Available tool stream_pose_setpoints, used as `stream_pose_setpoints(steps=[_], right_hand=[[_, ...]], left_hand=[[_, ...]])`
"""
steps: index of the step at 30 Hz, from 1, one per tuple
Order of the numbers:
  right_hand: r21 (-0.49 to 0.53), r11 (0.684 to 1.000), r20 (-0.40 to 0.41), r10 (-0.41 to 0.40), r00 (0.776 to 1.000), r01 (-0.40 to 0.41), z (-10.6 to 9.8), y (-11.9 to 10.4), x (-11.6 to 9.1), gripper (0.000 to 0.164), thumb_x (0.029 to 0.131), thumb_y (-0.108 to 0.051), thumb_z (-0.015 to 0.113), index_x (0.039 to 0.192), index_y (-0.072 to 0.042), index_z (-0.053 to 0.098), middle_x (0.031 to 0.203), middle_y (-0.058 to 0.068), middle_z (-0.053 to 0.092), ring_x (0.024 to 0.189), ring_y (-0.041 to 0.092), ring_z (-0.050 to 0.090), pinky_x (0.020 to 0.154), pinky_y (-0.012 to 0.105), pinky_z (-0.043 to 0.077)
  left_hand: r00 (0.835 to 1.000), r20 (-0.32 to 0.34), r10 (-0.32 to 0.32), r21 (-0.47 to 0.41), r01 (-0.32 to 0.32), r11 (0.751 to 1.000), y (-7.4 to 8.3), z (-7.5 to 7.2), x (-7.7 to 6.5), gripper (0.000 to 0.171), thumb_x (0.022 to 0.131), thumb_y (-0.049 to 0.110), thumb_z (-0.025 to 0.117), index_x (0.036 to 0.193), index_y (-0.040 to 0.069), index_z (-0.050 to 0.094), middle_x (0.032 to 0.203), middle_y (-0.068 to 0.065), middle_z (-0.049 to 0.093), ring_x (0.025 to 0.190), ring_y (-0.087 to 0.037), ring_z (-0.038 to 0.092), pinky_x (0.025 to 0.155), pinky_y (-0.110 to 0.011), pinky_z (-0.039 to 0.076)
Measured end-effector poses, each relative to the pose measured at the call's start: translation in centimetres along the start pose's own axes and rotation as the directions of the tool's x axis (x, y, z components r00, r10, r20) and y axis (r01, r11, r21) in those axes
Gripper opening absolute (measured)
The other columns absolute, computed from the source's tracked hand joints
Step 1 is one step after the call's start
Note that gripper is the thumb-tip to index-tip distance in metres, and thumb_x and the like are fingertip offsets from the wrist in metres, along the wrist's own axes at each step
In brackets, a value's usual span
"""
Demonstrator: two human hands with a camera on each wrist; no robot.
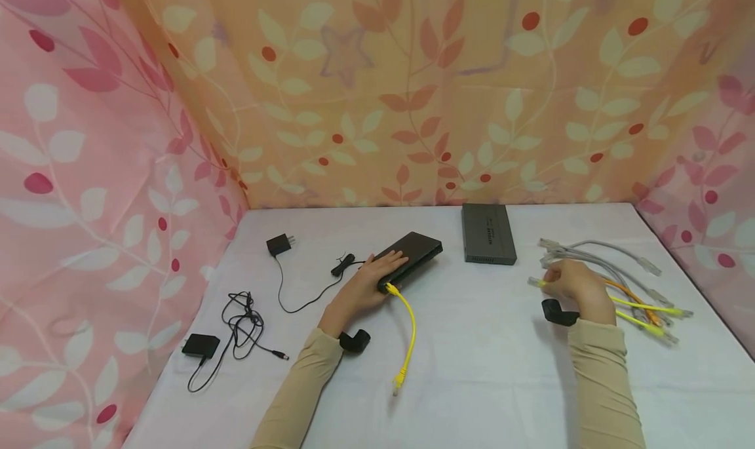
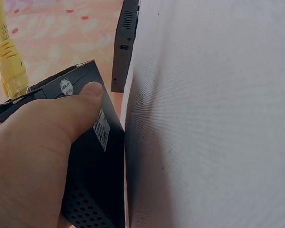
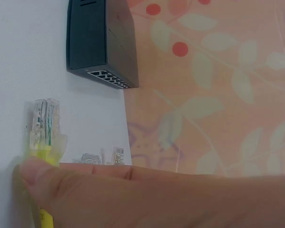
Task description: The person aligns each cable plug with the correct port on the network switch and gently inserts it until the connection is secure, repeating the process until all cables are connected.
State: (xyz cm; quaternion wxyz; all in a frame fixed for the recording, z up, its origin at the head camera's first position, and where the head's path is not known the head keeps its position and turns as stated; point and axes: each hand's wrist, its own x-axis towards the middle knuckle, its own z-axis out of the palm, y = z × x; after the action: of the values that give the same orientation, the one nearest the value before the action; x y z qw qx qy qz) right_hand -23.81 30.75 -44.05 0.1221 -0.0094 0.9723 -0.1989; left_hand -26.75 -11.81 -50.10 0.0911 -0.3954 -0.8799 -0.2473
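My left hand [image 1: 368, 284] grips a black network switch [image 1: 415, 249], which is tilted with its near side raised. In the left wrist view the thumb [image 2: 83, 107] presses on its labelled underside. A short yellow network cable [image 1: 411, 334] is plugged into this switch, and its other end hangs toward the front of the table. At the right, my right hand [image 1: 575, 284] pinches another yellow network cable [image 3: 46, 219] just behind its clear plug [image 3: 46, 124]. That plug points left, close over the white cloth.
A dark grey network switch [image 1: 489, 236] lies at the back. Grey cables [image 1: 625, 275], an orange cable [image 1: 634, 296] and yellow cable ends lie around the right hand. Two black power adapters [image 1: 278, 244] [image 1: 201, 346] with thin cords lie at the left. Patterned curtains [image 1: 377, 108] enclose the table.
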Motion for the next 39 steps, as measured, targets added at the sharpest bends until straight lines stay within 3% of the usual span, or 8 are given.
stream_pose_setpoints(steps=[7, 11, 16, 19, 24, 30, 35, 39], right_hand=[[0.027, 0.993, -0.096, -0.113, 0.989, 0.116, 0.2, 0.3, 0.1, 0.017, 0.071, -0.015, 0.071, 0.08, -0.004, 0.061, 0.073, 0.005, 0.06, 0.065, 0.016, 0.049, 0.057, 0.03, 0.036], [0.039, 0.988, -0.129, -0.141, 0.981, 0.147, 0.3, 0.4, 0.2, 0.018, 0.072, -0.014, 0.07, 0.081, -0.004, 0.058, 0.075, 0.008, 0.06, 0.068, 0.019, 0.053, 0.06, 0.031, 0.038], [0.082, 0.99, -0.069, -0.108, 0.992, 0.114, 0.3, 0.2, 0.8, 0.022, 0.081, -0.017, 0.068, 0.09, -0.001, 0.057, 0.085, 0.017, 0.062, 0.079, 0.029, 0.057, 0.066, 0.039, 0.043], [0.12, 0.987, -0.045, -0.099, 0.994, 0.103, 0.3, -0.1, 1.0, 0.026, 0.084, -0.019, 0.066, 0.097, 0.001, 0.056, 0.086, 0.016, 0.062, 0.076, 0.026, 0.057, 0.063, 0.035, 0.043], [0.178, 0.969, -0.038, -0.168, 0.985, 0.172, 0.2, -0.8, 1.0, 0.026, 0.085, -0.014, 0.065, 0.101, 0.006, 0.06, 0.075, 0.01, 0.063, 0.063, 0.018, 0.058, 0.055, 0.03, 0.043], [0.229, 0.954, 0.015, -0.205, 0.979, 0.196, 0.5, -1.3, 1.2, 0.024, 0.087, -0.019, 0.064, 0.097, 0.003, 0.063, 0.065, 0.007, 0.063, 0.056, 0.017, 0.056, 0.051, 0.028, 0.043], [0.197, 0.95, 0.003, -0.249, 0.969, 0.243, 1.1, -1.7, 1.7, 0.027, 0.089, -0.028, 0.061, 0.085, -0.002, 0.063, 0.057, 0.004, 0.059, 0.049, 0.014, 0.051, 0.048, 0.026, 0.04], [0.214, 0.946, 0.004, -0.251, 0.968, 0.244, 1.6, -2.6, 2.1, 0.031, 0.093, -0.032, 0.055, 0.089, -0.002, 0.065, 0.056, 0.004, 0.057, 0.047, 0.014, 0.049, 0.045, 0.027, 0.039]], left_hand=[[1.0, -0.011, 0.008, -0.009, -0.008, 1.0, 0.0, 0.1, 0.0, 0.064, 0.084, 0.019, 0.068, 0.142, 0.018, 0.04, 0.146, -0.005, 0.038, 0.136, -0.023, 0.033, 0.104, -0.062, 0.024], [1.0, -0.012, 0.008, -0.004, -0.008, 1.0, 0.0, 0.1, -0.1, 0.065, 0.084, 0.019, 0.068, 0.142, 0.02, 0.04, 0.147, -0.003, 0.038, 0.137, -0.02, 0.031, 0.104, -0.061, 0.024], [1.0, -0.002, 0.001, 0.004, -0.001, 1.0, 0.0, 0.2, -0.1, 0.065, 0.084, 0.02, 0.067, 0.142, 0.023, 0.038, 0.147, -0.001, 0.037, 0.137, -0.016, 0.03, 0.105, -0.06, 0.024], [1.0, -0.002, 0.002, 0.005, -0.002, 1.0, -0.1, 0.2, -0.1, 0.064, 0.085, 0.02, 0.067, 0.142, 0.023, 0.038, 0.147, -0.001, 0.037, 0.137, -0.016, 0.03, 0.105, -0.06, 0.024], [1.0, 0.003, -0.003, 0.01, 0.003, 1.0, -0.1, 0.2, -0.1, 0.064, 0.085, 0.022, 0.067, 0.142, 0.024, 0.038, 0.147, 0.0, 0.036, 0.138, -0.015, 0.029, 0.106, -0.059, 0.024], [1.0, 0.0, -0.01, 0.016, 0.01, 1.0, -0.1, 0.4, -0.2, 0.064, 0.085, 0.024, 0.066, 0.143, 0.025, 0.037, 0.148, 0.001, 0.036, 0.138, -0.015, 0.029, 0.106, -0.058, 0.024], [1.0, -0.003, -0.012, 0.014, 0.012, 1.0, -0.1, 0.4, -0.1, 0.064, 0.085, 0.025, 0.067, 0.142, 0.025, 0.038, 0.148, 0.003, 0.035, 0.138, -0.015, 0.029, 0.106, -0.059, 0.024], [1.0, -0.004, -0.011, 0.017, 0.011, 1.0, -0.1, 0.4, -0.2, 0.064, 0.085, 0.025, 0.067, 0.142, 0.026, 0.038, 0.148, 0.003, 0.035, 0.137, -0.015, 0.03, 0.106, -0.059, 0.024]])
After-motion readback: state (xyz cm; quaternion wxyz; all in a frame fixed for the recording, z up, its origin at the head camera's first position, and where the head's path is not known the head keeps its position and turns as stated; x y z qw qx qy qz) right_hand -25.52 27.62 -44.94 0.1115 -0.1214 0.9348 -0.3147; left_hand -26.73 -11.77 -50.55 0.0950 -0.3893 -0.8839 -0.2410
